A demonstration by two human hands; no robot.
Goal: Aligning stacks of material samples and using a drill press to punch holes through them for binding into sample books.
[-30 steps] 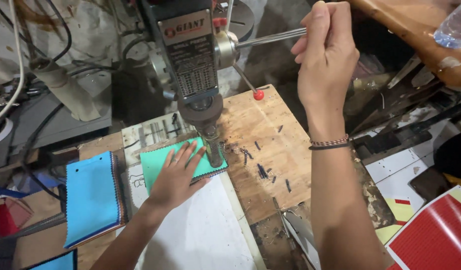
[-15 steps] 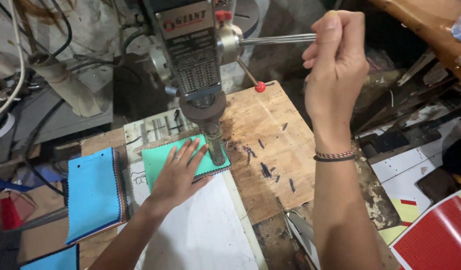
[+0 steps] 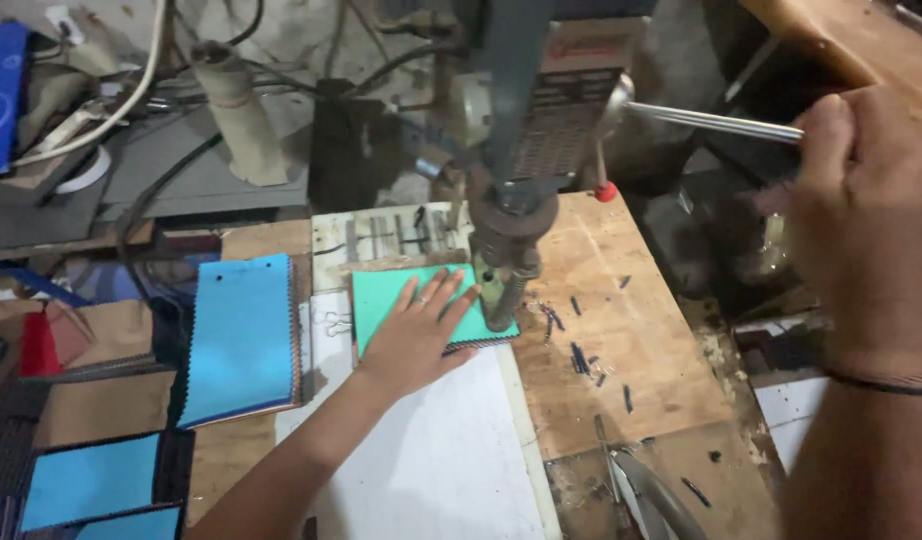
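Head view: left hand (image 3: 413, 335) lies flat with fingers spread, pressing down on the green swatch stack (image 3: 406, 300), which sits on the wooden tabletop (image 3: 631, 330) right under the drill press (image 3: 516, 150), with the bit (image 3: 501, 300) down at the stack's right edge. Right hand (image 3: 866, 225) is up at the right, its grip curled shut around the metal lever (image 3: 721, 122) sticking out from the press head. Off to the left there's a blue swatch stack (image 3: 241, 335), well apart from the green one, plus white sheet (image 3: 441, 460) below the left hand and dark scraps (image 3: 581, 355) scattered on the wood just right of the bit.
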